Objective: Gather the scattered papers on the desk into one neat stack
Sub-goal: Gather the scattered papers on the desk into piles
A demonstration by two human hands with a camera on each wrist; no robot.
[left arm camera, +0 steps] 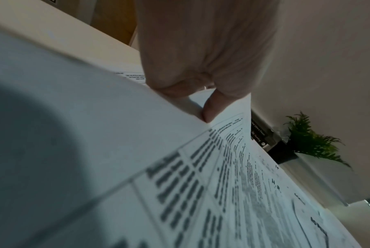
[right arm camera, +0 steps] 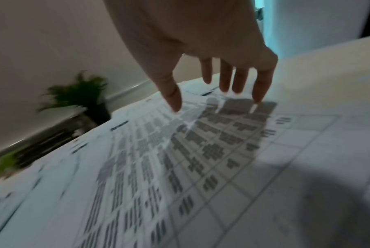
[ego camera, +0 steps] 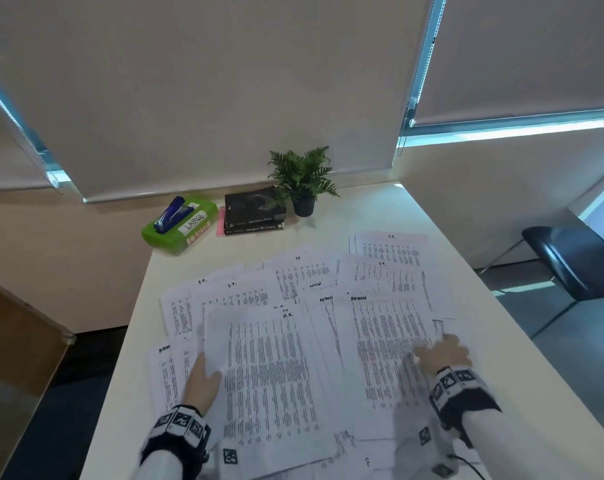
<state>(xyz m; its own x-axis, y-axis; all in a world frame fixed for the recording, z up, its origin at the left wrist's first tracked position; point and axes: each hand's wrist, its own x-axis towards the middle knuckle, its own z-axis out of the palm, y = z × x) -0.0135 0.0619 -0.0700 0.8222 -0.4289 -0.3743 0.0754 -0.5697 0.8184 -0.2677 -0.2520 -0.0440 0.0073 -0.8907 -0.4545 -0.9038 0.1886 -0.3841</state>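
White roller blinds (ego camera: 224, 91) hang behind a pale desk (ego camera: 414, 216) that stands against the wall. Printed papers (ego camera: 269, 372) with tables of small text lie scattered over the near and middle part of the desk, overlapping each other at different angles; some carry a handwritten word at the top, too small to read with certainty. They are not in one stack. At about 7 o'clock of this spread, the left hand (ego camera: 201, 379) holds the left edge of a large sheet (left arm camera: 228, 167); in the left wrist view the thumb (left arm camera: 211, 109) and the fingers pinch this edge, and the sheet rises a little from the papers under it. At about 4 o'clock, the right hand (ego camera: 442, 355) is over the papers with fingers (right arm camera: 262, 87) spread and pointing down; the fingertips are at the paper, with their shadow just under them, but I cannot tell if all of them touch. Both wrists wear dark bands with black and white markers. At 12 o'clock, well apart from the papers, a small potted fern (ego camera: 302, 178) stands near the wall. Just left of it is a pile of dark books (ego camera: 253, 213) with something pink under their left side. At about 11 o'clock a green box (ego camera: 179, 226) with a label "LARGE" carries a blue stapler (ego camera: 170, 209) on top. At 3 o'clock, beside the desk, a dark chair (ego camera: 570, 258) stands on the floor.
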